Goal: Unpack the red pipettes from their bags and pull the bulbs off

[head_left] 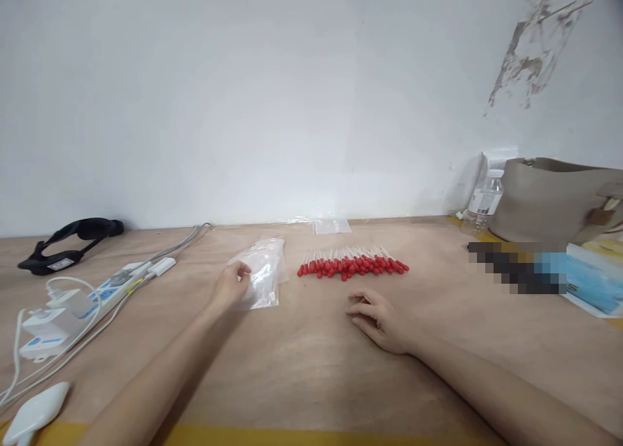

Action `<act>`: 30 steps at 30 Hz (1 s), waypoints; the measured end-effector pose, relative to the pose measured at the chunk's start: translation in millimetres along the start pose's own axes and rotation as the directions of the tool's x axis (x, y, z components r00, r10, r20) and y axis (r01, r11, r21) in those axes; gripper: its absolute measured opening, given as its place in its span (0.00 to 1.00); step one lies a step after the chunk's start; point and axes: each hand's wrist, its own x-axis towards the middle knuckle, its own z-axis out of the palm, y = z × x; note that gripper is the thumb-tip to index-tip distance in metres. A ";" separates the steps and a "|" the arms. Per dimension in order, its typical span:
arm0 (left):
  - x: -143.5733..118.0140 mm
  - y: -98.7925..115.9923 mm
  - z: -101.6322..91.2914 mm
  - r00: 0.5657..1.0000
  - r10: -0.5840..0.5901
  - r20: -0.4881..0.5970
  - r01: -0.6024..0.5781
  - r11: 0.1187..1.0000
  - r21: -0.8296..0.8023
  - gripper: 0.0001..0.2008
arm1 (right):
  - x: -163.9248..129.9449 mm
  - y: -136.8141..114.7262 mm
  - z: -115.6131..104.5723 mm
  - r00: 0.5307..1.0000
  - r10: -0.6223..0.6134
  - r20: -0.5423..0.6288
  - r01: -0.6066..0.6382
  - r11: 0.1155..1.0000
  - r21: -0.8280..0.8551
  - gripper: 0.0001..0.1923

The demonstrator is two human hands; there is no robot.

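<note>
White wall (272,95) fills the far side, plain, evenly lit, no hard shadows. Upper right: patch of peeling paint (535,43), grey-brown. Wall meets a wooden table (302,381) w/ light brown top; yellow strip along the near edge.

Far left on table: black strap (68,241) by the wall. Nearer, left: white power strip (97,297) w/ plugs and grey cables running toward the wall; a white rounded item at near-left corner, partly cut off. Far right: clear water bottle (484,202) against the wall, just beside a beige bag (549,202). Near that, blue-and-white packet (591,287) at right edge.
</note>
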 end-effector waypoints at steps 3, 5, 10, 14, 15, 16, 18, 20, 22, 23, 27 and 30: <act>-3.1 -13.4 5.6 0.999 -0.004 -0.043 0.007 0.998 0.063 0.11 | 0.9 0.8 1.5 1.000 0.009 0.003 -0.010 1.000 0.010 0.12; -12.5 -8.6 13.2 0.998 0.050 -0.040 -0.046 0.995 0.093 0.16 | 1.6 1.2 1.8 1.000 0.015 0.004 -0.015 1.000 -0.007 0.12; -17.7 6.5 30.4 0.986 0.010 0.164 -0.038 0.985 0.167 0.29 | 2.1 4.7 -0.6 0.998 0.067 -0.010 -0.068 0.992 -0.111 0.14; -2.2 -0.1 31.4 0.974 0.012 0.226 -0.055 0.981 0.187 0.29 | 0.0 10.3 -1.8 0.986 0.165 0.020 -0.157 0.964 -0.214 0.21; -1.3 -0.5 30.2 0.985 0.034 0.168 -0.066 0.980 0.189 0.27 | -0.5 11.4 -1.8 0.982 0.184 0.032 -0.172 0.957 -0.232 0.22; -3.1 0.8 28.7 0.994 0.078 0.083 -0.092 0.978 0.186 0.24 | -0.8 12.3 -1.7 0.979 0.198 0.043 -0.182 0.952 -0.245 0.23; -14.5 9.1 25.4 0.971 0.223 -0.080 -0.210 0.966 0.152 0.20 | -0.8 13.2 -1.8 0.976 0.209 0.060 -0.186 0.946 -0.265 0.24; -33.5 23.4 22.1 0.911 0.403 -0.089 -0.400 0.915 0.052 0.18 | -0.2 13.8 -2.8 0.975 0.209 0.077 -0.179 0.942 -0.283 0.25; -53.3 38.9 19.2 0.826 0.557 0.086 -0.548 0.829 -0.112 0.19 | 0.9 14.7 -4.9 0.974 0.203 0.104 -0.164 0.941 -0.296 0.26; -61.3 45.4 18.1 0.760 0.621 0.192 -0.595 0.783 -0.182 0.19 | 1.5 15.4 -6.2 0.973 0.200 0.118 -0.157 0.941 -0.298 0.27; -73.5 57.3 17.3 0.663 0.679 0.314 -0.604 0.734 -0.310 0.21 | 3.7 18.2 -11.5 0.968 0.204 0.147 -0.157 0.947 -0.280 0.26; -71.0 60.0 22.0 0.712 0.655 0.253 -0.571 0.750 -0.334 0.18 | 4.3 19.0 -13.2 0.968 0.210 0.140 -0.168 0.950 -0.265 0.25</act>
